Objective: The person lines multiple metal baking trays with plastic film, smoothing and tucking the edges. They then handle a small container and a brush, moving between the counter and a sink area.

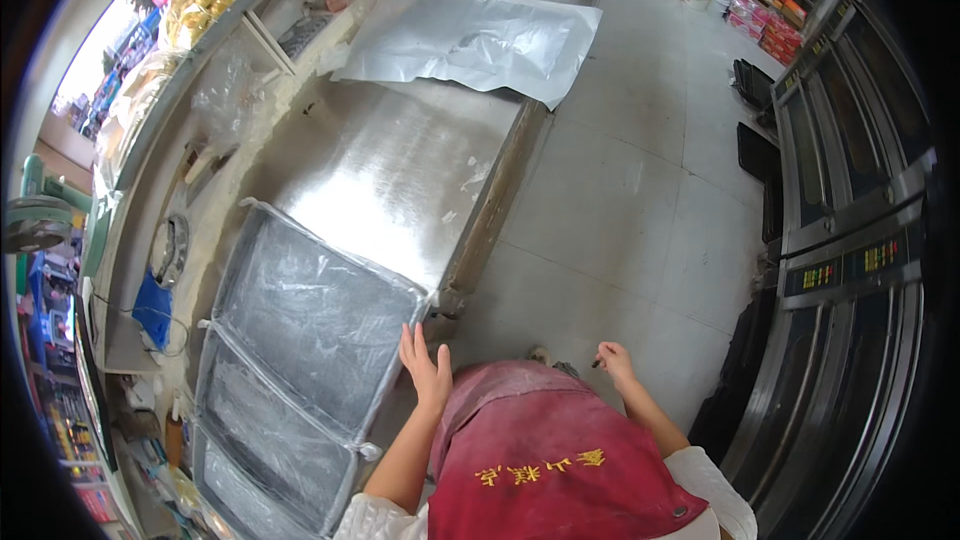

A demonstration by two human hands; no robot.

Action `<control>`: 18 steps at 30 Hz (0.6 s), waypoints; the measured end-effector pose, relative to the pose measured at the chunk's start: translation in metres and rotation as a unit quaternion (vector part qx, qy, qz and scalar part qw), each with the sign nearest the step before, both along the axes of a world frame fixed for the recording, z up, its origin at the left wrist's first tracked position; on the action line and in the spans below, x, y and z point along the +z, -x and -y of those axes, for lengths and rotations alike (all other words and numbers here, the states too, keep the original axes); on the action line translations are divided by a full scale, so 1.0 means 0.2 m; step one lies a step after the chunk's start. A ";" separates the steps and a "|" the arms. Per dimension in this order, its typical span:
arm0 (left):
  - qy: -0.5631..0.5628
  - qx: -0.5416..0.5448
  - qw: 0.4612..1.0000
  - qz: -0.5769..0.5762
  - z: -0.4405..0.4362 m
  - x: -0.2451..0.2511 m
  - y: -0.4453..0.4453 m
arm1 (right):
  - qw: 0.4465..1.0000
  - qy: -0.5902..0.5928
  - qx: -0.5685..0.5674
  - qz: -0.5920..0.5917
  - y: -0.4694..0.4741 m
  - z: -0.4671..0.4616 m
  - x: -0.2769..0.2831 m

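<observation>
My left hand (427,373) rests its fingertips at the right edge of a shallow dark tray (322,289); its fingers are spread and it grips nothing. Clear plastic film covers or lines this tray and gathers into knots at the corners. A second tray (274,401) with film adjoins it on the near side, and part of a third (247,491) shows at the bottom. Over the floor, to the right of my red apron (555,457), my right hand (616,364) is curled around a small dark object (597,364) too small to name.
The trays lie on a steel-topped worktable (390,165) with a worn edge. A silvery sheet (480,37) covers its far part. A cluttered ledge (195,195) runs along the left. Stacked deck ovens (840,240) line the right, with black trays (754,154) beside them.
</observation>
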State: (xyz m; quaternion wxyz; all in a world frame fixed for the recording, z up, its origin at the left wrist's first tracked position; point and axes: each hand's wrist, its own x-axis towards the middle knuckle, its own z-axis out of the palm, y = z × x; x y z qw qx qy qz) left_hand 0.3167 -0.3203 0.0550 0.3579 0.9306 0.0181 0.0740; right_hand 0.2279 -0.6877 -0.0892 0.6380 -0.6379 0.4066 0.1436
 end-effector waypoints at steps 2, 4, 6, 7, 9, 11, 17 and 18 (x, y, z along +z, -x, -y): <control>-0.001 0.016 1.000 -0.024 0.09 -0.03 -0.04 | 1.000 0.007 0.003 -0.023 -0.15 0.14 0.07; 0.008 0.037 0.999 -0.036 0.15 -0.06 -0.13 | 0.999 -0.005 0.046 -0.013 -0.44 0.22 0.13; 0.027 0.073 0.995 -0.054 0.19 -0.13 -0.21 | 0.998 -0.014 0.067 0.014 -0.77 0.26 0.18; 0.043 0.095 0.992 -0.072 0.22 -0.16 -0.27 | 0.997 -0.017 0.068 0.035 -0.94 0.27 0.21; 0.073 0.127 0.986 -0.076 0.31 -0.15 -0.44 | 0.993 -0.025 0.084 0.077 -1.28 0.30 0.25; 0.150 0.163 0.971 -0.091 0.40 -0.15 -0.65 | 0.986 -0.029 0.116 0.115 -1.59 0.32 0.30; 0.298 0.207 0.929 -0.074 0.71 -0.31 -1.39 | 0.973 0.009 0.207 0.101 -2.14 0.62 0.32; 0.341 0.221 0.910 -0.088 0.76 -0.35 -1.53 | 0.969 0.023 0.221 0.105 -2.25 0.71 0.32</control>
